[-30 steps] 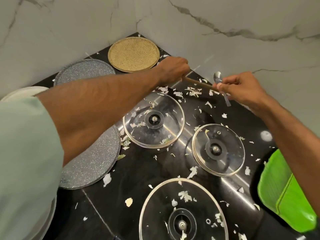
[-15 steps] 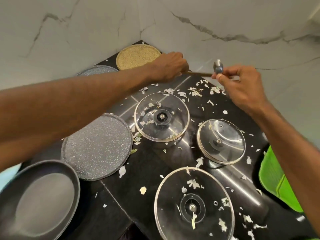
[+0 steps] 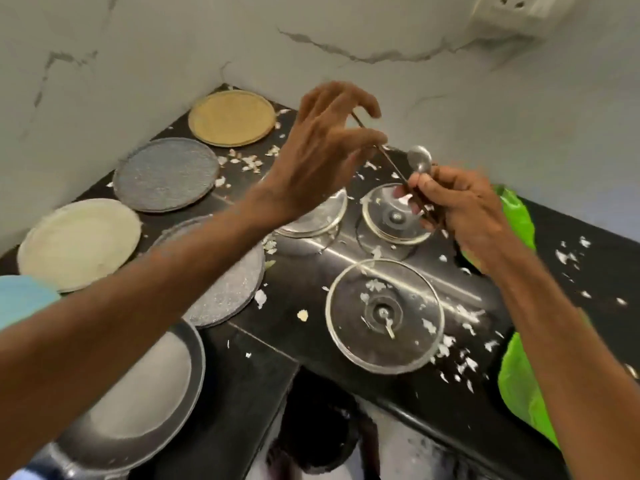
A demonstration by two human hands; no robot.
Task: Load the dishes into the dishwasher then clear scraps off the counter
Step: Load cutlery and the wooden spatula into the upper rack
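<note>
No readable writing or brand marks. Counter (image 3: 242,368): three glass lids, nearest lid (image 3: 384,315) at front edge; four round plates left of lids, gold plate (image 3: 232,117) in far corner; dark pan (image 3: 138,403) near left. White scraps (image 3: 460,362) scattered around lids. Right hand (image 3: 457,209) closed around spoon (image 3: 419,161) and thin stick (image 3: 388,157), above far right lid. Left hand (image 3: 322,157) fingers spread, fingertips at stick's far end; actual grip unclear
</note>
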